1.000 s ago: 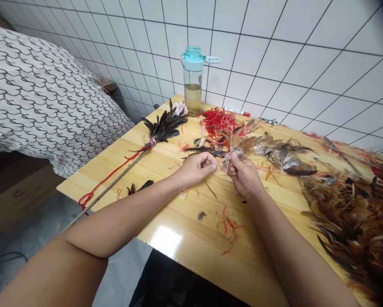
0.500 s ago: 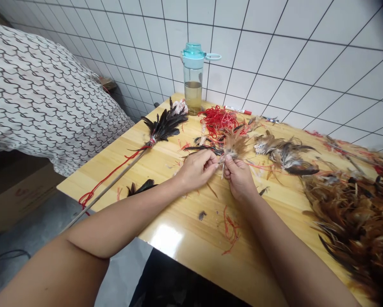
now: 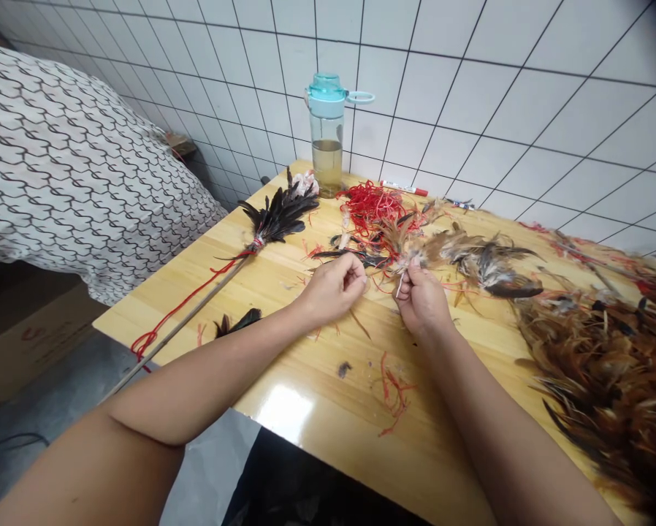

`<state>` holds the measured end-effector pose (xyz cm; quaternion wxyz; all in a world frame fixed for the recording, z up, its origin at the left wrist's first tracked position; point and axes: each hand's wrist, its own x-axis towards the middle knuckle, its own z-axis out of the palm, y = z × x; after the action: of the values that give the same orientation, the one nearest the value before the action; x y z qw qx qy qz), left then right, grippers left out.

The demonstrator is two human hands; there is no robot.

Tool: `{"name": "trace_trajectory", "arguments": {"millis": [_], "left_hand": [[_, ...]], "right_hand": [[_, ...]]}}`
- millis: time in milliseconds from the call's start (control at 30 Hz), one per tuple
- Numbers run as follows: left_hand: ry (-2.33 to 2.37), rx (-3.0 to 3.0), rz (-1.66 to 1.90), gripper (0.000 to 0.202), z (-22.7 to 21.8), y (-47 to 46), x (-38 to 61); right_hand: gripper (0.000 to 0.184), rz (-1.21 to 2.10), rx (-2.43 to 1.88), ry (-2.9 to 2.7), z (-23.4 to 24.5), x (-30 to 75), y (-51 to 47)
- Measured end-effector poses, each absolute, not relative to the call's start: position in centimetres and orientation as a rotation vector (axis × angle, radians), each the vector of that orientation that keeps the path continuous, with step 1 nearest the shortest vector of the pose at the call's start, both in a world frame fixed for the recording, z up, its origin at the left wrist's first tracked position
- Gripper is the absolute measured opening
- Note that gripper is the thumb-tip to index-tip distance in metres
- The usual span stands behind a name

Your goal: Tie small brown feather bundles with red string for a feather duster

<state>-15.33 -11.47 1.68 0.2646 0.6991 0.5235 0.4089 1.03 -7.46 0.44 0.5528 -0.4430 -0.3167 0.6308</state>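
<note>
My right hand (image 3: 422, 298) pinches a brown feather bunch (image 3: 407, 245) by its pale quills, with white ends poking out below the thumb. To its left, apart from it, my left hand (image 3: 336, 288) is closed with curled fingers; what they hold, if anything, is hidden. Just beyond the hands lies a tangle of red string (image 3: 372, 207). Another bunch of brown and black feathers (image 3: 489, 267) rests right of my right hand. On the left, a feather duster (image 3: 273, 219) with black feathers tied to a thin stick lies across the table corner.
A bottle (image 3: 326, 139) with a light blue lid stands at the back by the tiled wall. A red and white marker (image 3: 403, 188) lies near it. At the right is a big heap of brown feathers (image 3: 607, 372). Red thread scraps (image 3: 394, 394) lie on the wooden table (image 3: 328, 365).
My hands have drawn apart: the right has shifted slightly right with the feather bunch, which now tilts lower. My left fingers have come away from the quills and curled in.
</note>
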Motion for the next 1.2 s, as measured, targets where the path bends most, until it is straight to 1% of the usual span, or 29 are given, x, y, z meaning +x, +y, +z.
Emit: {"name": "trace_trajectory", "arguments": {"millis": [133, 300, 567, 833, 1033, 1200], "left_hand": [[1.412, 1.521, 1.263, 0.01, 1.8, -10.9, -15.5], [1.15, 1.304, 1.325, 0.015, 1.7, -10.8, -15.3], [1.127, 1.366, 1.24, 0.01, 2.0, -11.6, -14.8], [1.298, 1.749, 1.152, 0.013, 1.8, -11.9, -14.8], [1.394, 1.78, 1.068, 0.015, 2.0, -11.9, -14.9], [1.378, 1.794, 1.031, 0.015, 2.0, -11.7, -14.9]], "right_hand": [[0.046, 1.559, -1.01, -0.645, 0.9, 1.2, -7.5], [0.046, 1.6, -0.94, -0.763, 1.0, 0.4, -8.2], [0.05, 1.509, -0.991, -0.941, 0.0, -0.5, -9.0], [0.049, 1.445, -1.027, -0.974, -0.6, -0.9, -9.2], [0.049, 1.473, -1.004, -0.943, -0.6, -0.8, -9.1], [0.05, 1.38, -1.049, -1.09, -1.1, -1.0, -9.3]]}}
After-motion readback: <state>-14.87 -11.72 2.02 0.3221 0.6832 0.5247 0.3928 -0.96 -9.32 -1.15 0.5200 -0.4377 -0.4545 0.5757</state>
